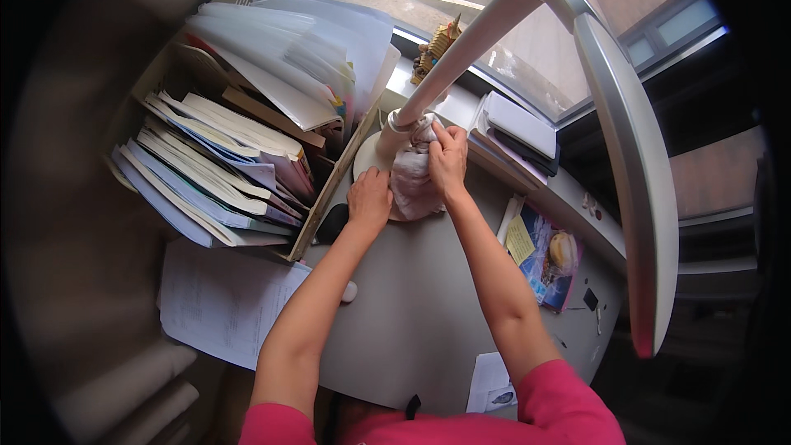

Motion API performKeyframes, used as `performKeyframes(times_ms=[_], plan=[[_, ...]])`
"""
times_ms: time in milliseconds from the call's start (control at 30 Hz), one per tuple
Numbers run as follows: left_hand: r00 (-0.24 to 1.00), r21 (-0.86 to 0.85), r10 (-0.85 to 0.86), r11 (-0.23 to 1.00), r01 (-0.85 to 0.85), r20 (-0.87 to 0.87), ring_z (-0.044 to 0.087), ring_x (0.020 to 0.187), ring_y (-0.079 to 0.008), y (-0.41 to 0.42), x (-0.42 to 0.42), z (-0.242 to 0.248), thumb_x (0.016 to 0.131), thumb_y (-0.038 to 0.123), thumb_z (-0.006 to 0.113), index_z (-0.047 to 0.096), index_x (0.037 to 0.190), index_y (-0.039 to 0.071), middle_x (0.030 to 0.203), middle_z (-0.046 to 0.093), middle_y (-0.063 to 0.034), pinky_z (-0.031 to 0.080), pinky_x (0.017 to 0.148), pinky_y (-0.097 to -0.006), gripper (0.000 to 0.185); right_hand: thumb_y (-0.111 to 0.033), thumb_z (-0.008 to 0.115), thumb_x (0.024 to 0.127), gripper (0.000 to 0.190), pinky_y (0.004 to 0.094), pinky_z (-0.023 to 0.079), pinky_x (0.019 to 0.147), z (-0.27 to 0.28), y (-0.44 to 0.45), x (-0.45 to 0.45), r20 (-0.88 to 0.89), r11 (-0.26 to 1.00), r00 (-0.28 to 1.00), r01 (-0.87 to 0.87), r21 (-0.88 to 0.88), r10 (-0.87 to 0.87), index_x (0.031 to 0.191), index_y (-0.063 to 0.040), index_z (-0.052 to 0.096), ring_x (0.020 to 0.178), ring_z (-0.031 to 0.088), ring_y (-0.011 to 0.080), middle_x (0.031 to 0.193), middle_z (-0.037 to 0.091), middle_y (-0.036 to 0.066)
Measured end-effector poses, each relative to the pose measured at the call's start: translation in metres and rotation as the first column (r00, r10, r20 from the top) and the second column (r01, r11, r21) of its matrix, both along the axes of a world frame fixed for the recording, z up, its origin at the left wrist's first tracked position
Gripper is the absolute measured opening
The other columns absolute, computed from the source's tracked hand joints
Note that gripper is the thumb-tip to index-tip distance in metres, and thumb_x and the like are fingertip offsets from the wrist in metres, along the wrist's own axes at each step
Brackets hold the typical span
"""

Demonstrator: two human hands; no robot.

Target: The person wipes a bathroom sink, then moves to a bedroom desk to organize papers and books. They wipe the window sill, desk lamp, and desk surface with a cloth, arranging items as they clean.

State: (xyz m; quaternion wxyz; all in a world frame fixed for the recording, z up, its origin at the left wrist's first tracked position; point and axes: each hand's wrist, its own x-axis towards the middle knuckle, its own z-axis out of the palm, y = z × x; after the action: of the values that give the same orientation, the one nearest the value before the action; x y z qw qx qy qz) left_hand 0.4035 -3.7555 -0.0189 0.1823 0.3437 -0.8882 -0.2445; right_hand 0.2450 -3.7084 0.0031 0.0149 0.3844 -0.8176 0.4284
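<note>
A white desk lamp (463,55) stands on a round base (369,157) at the back of the grey desk. My right hand (449,157) grips a crumpled pale cloth (413,182) beside the lower joint of the lamp's arm, and the cloth hangs down over the base. My left hand (369,198) rests at the base's front left edge, its fingers bent, close to the cloth's left side. Whether anything lies under its fingers I cannot tell. The lamp's long head (630,179) reaches down on the right.
At left, a file rack (321,210) holds books and plastic folders. Printed sheets (222,303) and a white mouse (350,292) lie before it. A golden ornament (437,49) stands by the window. White boxes (519,123), a magazine (556,259) and a yellow note (520,239) are at right.
</note>
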Motion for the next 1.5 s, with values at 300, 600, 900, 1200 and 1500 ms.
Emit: performKeyframes(times_ms=[300,600,900,1200,1500], plan=[[0.904,0.398,0.283,0.906,-0.143,-0.32,0.063,0.096,-0.0306,-0.035,-0.04,0.013,0.082,0.002,0.05,0.038,0.144,0.007,0.105,0.064,-0.0205,0.048,0.089,-0.0363,0.064,0.003,0.04,0.08,0.041,0.0271,0.036,0.098,0.02,-0.027,-0.039,0.415,0.887,0.785,-0.388,-0.249,0.46,0.113,-0.002,0.064,0.108,0.049,0.0214,0.113,0.049,0.01],[0.874,0.387,0.258,0.918,-0.089,-0.412,0.068,0.084,-0.0293,-0.053,-0.042,0.004,0.075,-0.002,0.056,0.057,0.13,0.011,0.099,0.069,-0.0197,0.051,0.078,-0.0333,0.057,-0.003,0.047,0.081,0.031,0.035,0.039,0.093,-0.003,-0.017,-0.027,0.112,0.975,0.97,-0.207,-0.08,0.215,0.105,-0.005,0.066,0.102,0.047,0.0299,0.106,0.051,0.012],[0.826,0.543,0.326,0.839,-0.029,-0.459,0.066,0.097,-0.0276,-0.064,-0.03,-0.013,0.075,-0.003,0.043,0.064,0.117,0.002,0.099,0.069,-0.0222,0.049,0.084,-0.0362,0.047,-0.009,0.064,0.072,0.054,0.0403,0.042,0.086,0.056,-0.009,0.076,-0.379,0.995,0.921,-0.07,0.064,0.089,0.123,-0.026,0.064,0.101,0.048,0.0278,0.109,0.049,0.008],[0.725,0.635,0.295,0.733,0.247,-0.623,0.049,0.127,-0.0306,-0.046,-0.029,0.019,0.066,-0.014,0.032,0.032,0.143,-0.001,0.137,0.049,-0.0212,0.035,0.108,-0.0344,0.079,-0.008,0.06,0.077,0.055,0.0401,0.045,0.087,0.034,0.02,0.031,-0.222,0.985,0.973,-0.02,0.169,0.057,0.131,-0.02,0.055,0.101,0.05,0.0306,0.109,0.048,0.011],[0.799,0.693,0.288,0.69,0.209,-0.528,0.054,0.123,-0.0211,-0.058,-0.024,0.01,0.068,-0.013,0.036,0.05,0.136,0.003,0.128,0.06,-0.015,0.04,0.1,-0.0276,0.071,-0.006,0.051,0.079,0.05,0.0359,0.044,0.091,0.014,0.037,0.017,0.1,0.983,0.993,-0.073,0.167,0.057,0.128,-0.009,0.058,0.1,0.054,0.0287,0.107,0.052,0.013]])
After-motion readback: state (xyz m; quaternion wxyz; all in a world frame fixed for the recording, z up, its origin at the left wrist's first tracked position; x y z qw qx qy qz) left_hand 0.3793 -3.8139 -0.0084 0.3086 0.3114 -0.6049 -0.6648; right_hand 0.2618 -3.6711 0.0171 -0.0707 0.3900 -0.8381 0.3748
